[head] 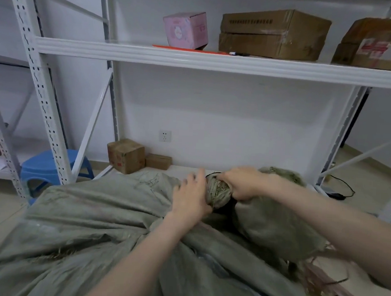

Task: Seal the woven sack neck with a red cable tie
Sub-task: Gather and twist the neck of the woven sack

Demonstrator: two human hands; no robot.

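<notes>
One woven sack, grey-green, creased and frayed at the edges, is seen lying on the floor in front of the shelving. Its neck is gathered into a tight bunch near the middle of the view, with the loose mouth fabric spread out to the right. Two hands are laid on it. The neck is gripped by the right hand, whose fingers are curled round the bunch. The left hand is pressed against the neck's left side with its fingers spread and nearly straight; nothing is held in it.

One white steel shelf is seen above. On it lie one long thin red strip, one pink box, one marker and brown cartons. Two small cartons are set against the wall below, near one wall socket. One blue plastic stool is partly hidden by a shelf upright.
</notes>
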